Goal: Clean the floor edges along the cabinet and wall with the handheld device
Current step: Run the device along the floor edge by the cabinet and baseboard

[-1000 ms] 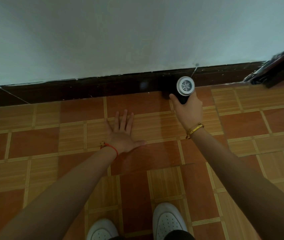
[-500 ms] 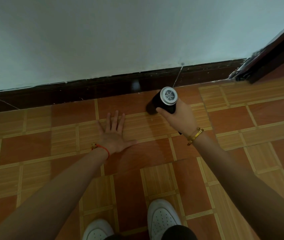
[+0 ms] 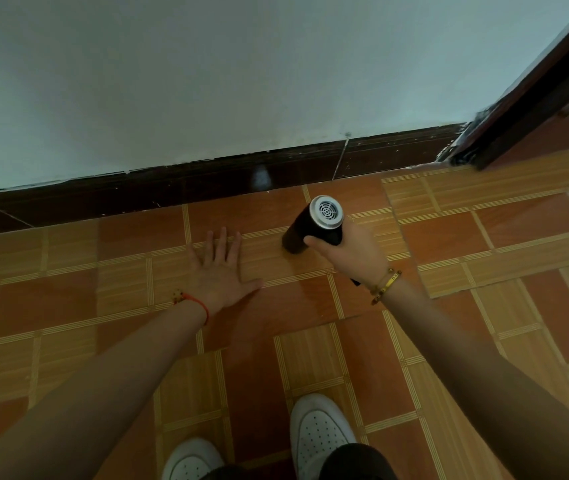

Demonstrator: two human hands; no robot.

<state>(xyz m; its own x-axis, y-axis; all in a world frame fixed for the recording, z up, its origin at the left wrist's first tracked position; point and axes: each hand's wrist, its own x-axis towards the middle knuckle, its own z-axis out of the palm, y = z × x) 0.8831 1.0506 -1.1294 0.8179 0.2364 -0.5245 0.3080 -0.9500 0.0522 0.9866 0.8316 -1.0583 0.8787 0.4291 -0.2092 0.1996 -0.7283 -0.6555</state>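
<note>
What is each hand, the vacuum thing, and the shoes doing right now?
Left hand: open, flat on the floor, fingers spread.
Right hand: closed around the vacuum.
Vacuum: held, tilted, dark end down near the floor, grille end up.
Shoes: planted on the floor.
Baseboard: untouched, with white flecks along its top.

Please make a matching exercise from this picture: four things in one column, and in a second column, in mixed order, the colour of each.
1. device
2. wall
3. shoes
4. left wrist cord

a. white
b. red
c. pale grey
d. black with a silver grille

Pairs: 1-d, 2-c, 3-a, 4-b
</note>
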